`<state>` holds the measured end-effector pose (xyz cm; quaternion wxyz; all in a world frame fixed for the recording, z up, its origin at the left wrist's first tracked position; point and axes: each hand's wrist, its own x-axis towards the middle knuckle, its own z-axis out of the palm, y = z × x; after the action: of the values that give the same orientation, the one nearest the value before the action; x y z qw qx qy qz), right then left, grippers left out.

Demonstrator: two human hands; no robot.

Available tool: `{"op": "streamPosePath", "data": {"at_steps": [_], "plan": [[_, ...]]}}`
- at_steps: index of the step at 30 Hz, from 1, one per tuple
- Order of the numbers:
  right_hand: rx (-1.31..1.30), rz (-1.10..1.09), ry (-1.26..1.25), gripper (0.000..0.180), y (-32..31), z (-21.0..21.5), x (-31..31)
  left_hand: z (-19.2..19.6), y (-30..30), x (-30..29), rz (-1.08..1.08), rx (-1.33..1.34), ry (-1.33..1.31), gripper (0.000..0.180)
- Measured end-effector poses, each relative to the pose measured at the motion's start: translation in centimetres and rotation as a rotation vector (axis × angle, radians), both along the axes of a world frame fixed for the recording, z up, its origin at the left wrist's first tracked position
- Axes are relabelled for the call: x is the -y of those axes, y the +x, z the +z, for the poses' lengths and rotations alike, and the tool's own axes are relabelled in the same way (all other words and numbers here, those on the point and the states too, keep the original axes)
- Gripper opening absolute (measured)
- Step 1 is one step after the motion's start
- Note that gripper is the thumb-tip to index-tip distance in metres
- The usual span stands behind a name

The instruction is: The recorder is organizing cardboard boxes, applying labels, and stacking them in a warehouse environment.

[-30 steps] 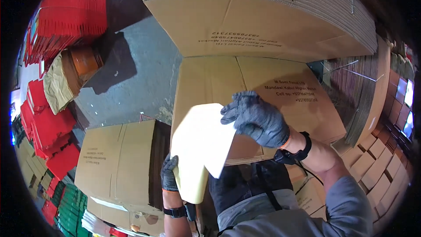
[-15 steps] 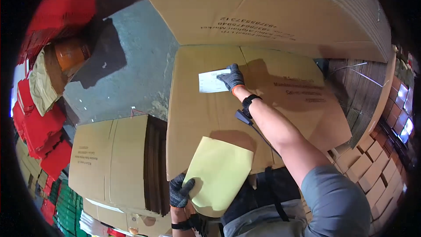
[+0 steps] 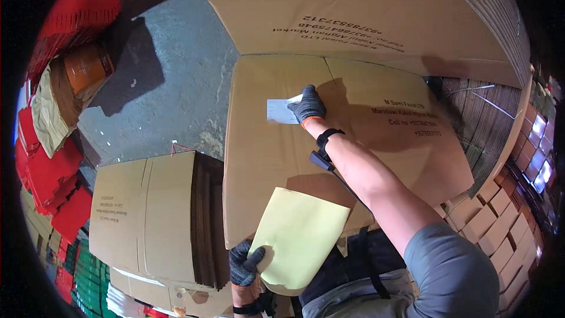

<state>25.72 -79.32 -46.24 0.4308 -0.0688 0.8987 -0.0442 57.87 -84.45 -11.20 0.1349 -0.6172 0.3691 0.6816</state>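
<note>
My left hand, in a grey knit glove, grips the lower left edge of a pale yellow sheet, with the thumb on top. The sheet is held over the near edge of a flat cardboard carton. My right hand, gloved the same way with an orange cuff, is closed on the right end of a small white label at the carton's far part. That end looks bent up under the fingers, which partly hide it. Whether the label's left end touches the cardboard I cannot tell.
A large cardboard panel rises behind the carton. To the left stands a lower stack of flat cartons. Red stacked pieces, an orange container and green bundles lie farther left. Cartons cover the right side.
My right hand has shifted slightly left over the label and covers more of it; the label now looks darker and bent. The yellow sheet has moved slightly right and turned a little.
</note>
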Motion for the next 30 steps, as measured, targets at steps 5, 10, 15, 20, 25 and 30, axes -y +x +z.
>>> {"op": "streamPosePath", "data": {"at_steps": [5,10,15,20,25,30], "plan": [[-0.045,0.120,0.318,0.104,1.1,2.2,2.0,0.1,1.9,-0.4,0.037,-0.007,0.020,0.012],[0.405,0.351,-0.022,0.084,2.2,2.5,4.8,-0.1,0.9,-0.8,0.104,0.005,-0.034,0.011],[-0.129,0.725,-0.699,0.065,7.9,-2.1,0.0,-1.0,0.4,-0.9,-0.047,-0.028,0.015,0.022],[0.279,0.438,0.093,0.081,-6.0,5.6,-11.3,0.1,1.4,-0.9,0.008,-0.020,-0.015,0.018],[0.178,0.547,0.054,0.090,-8.4,15.5,-27.5,3.6,-2.4,0.0,0.227,-0.024,-0.054,0.002],[0.245,0.944,-0.223,0.100,-1.2,31.3,-19.0,8.0,-1.1,-0.6,0.337,-0.137,-0.236,0.007]]}}
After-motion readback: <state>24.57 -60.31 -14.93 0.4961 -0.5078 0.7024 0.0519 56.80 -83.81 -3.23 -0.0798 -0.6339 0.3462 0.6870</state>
